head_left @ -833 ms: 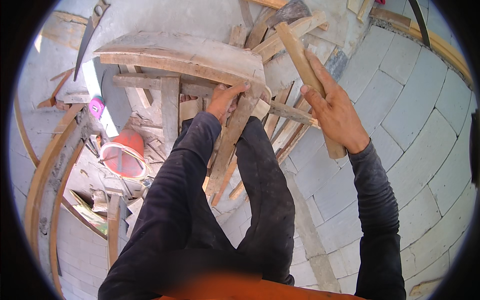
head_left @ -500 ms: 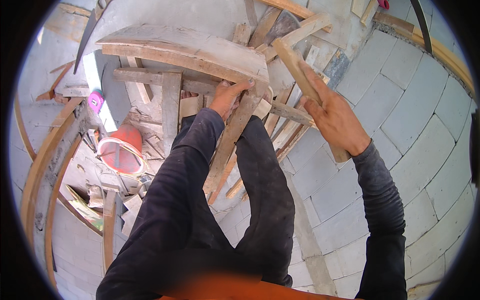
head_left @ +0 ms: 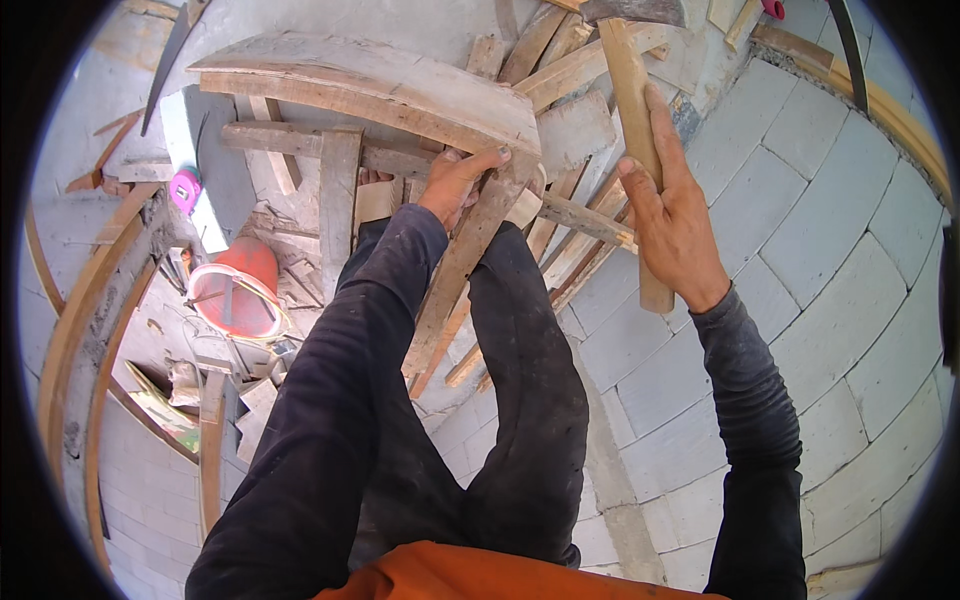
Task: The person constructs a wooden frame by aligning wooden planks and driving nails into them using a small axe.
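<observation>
My left hand [head_left: 455,185] grips the upper end of a slanted wooden slat [head_left: 455,285], just under the edge of a curved wooden form [head_left: 370,85]. My right hand [head_left: 670,225] is closed around the wooden handle [head_left: 632,95] of a striking tool. The handle stands nearly upright, and its grey metal head [head_left: 640,10] shows at the top edge of the picture. The right hand is held above a pile of loose slats [head_left: 575,235], to the right of the left hand. My dark trouser legs [head_left: 520,400] fill the middle below.
White masonry blocks [head_left: 800,230] curve away to the right and below. An orange bucket-like vessel [head_left: 235,295] and a pink tape measure [head_left: 185,188] lie to the left, lower down. Curved wooden rails [head_left: 70,330] run along the left edge.
My right hand has lifted the tool handle upward and turned it more upright. My left hand has stayed on the slat.
</observation>
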Tool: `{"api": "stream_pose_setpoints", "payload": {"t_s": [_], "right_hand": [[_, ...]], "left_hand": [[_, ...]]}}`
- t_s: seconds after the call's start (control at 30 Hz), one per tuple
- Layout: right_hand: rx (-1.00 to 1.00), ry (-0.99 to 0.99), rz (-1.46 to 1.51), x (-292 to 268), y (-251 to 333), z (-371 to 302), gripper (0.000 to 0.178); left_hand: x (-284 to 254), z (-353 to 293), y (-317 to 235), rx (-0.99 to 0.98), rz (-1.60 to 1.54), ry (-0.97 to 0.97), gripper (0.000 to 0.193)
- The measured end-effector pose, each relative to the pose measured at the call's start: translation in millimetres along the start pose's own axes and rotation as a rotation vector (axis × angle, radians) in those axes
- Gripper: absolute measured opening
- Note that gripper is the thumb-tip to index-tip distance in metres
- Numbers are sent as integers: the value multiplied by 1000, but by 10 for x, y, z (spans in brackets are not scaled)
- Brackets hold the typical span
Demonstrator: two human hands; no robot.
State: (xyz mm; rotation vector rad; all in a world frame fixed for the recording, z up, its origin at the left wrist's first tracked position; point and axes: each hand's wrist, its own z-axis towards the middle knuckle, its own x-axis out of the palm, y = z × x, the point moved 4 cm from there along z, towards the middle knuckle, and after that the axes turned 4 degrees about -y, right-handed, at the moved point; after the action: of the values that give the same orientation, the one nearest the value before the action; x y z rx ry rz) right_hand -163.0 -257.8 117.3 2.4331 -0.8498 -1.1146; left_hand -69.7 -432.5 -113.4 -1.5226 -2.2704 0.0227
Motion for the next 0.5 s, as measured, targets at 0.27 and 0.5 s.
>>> {"api": "stream_pose_setpoints", "payload": {"t_s": [0.27, 0.5], "right_hand": [[61, 194, -128, -54, -63, 80, 71], [127, 486, -193, 30, -173, 29, 71]], "left_hand": [[20, 33, -40, 14, -9, 17, 30], [-4, 48, -6, 10, -29, 33, 34]]}}
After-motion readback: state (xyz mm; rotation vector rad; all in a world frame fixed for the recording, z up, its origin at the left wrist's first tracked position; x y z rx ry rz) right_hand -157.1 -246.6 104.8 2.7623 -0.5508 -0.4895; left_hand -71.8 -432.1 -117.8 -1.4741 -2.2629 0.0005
